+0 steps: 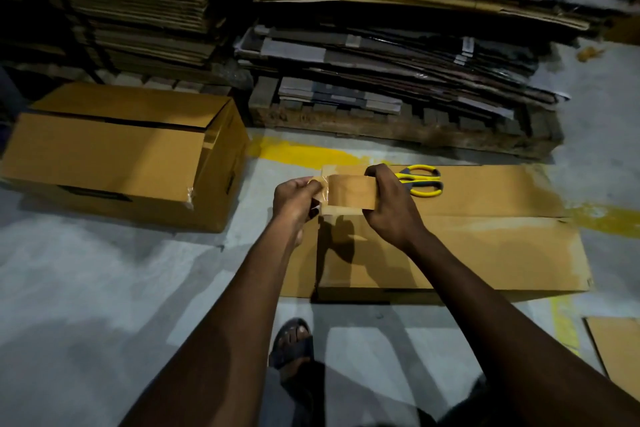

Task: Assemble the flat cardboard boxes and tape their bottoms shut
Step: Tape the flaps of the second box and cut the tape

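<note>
Grey concrete floor (104, 288) with yellow paint smears. Stacks (381, 45) of flattened cardboard fill the top of the frame. At middle left stands the left box (114, 156), set up, with a dark gap between its top flaps.

Right of centre lies the box (467, 246) being worked on. Its flaps are folded shut, and the seam runs left to right with no tape that I can see. Scissors (420, 180) rest on its far flap.

Above the box's left end, the right hand (391, 208) grips the roll (349, 192), fingers curled over its top and thumb below. The left hand (294, 199) pinches the tape end (323, 184), peeled a little way off the roll.

The roll looks light and rigid, so the grip across its width should do. The tape is thin, clear and sticky, and would likely curl back or stick to itself if it goes slack. It is best held by the very tip and kept taut. The cardboard looks stiff but light, and the flaps may spring up, so pressing down beside the seam would help.
</note>
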`<state>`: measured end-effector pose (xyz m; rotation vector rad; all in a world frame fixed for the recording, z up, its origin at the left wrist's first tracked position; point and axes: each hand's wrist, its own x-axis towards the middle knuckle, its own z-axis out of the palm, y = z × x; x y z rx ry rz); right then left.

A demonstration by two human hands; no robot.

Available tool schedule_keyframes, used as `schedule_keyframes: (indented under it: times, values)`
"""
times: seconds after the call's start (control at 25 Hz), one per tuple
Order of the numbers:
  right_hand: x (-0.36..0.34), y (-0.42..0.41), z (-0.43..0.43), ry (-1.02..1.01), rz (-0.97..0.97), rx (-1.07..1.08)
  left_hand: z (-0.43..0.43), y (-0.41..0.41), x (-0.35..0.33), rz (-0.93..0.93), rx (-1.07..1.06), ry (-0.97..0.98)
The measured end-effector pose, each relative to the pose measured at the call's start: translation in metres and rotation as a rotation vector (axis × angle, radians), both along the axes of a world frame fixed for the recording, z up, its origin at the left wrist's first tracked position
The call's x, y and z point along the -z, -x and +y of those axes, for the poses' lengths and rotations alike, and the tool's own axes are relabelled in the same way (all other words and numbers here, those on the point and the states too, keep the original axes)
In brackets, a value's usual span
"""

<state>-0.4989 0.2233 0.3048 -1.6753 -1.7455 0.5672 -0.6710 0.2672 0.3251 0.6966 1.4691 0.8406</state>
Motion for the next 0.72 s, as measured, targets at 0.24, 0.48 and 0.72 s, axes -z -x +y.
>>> schedule_keyframes:
  times: [0.24, 0.48, 0.72]
  values:
    - [0.024, 0.0, 0.009, 0.065, -0.051, -0.01, 0.009, 0.012, 0.036, 0.029, -0.005, 0.043]
    - [0.062, 0.0, 0.019, 0.278, 0.133, 0.042, 0.017, -0.007, 0.09, 0.09, -0.135, -0.073]
    - [0.088, -0.003, 0.028, 0.366, 0.1, 0.091, 0.015, -0.036, 0.133, -0.065, -0.385, -0.081]
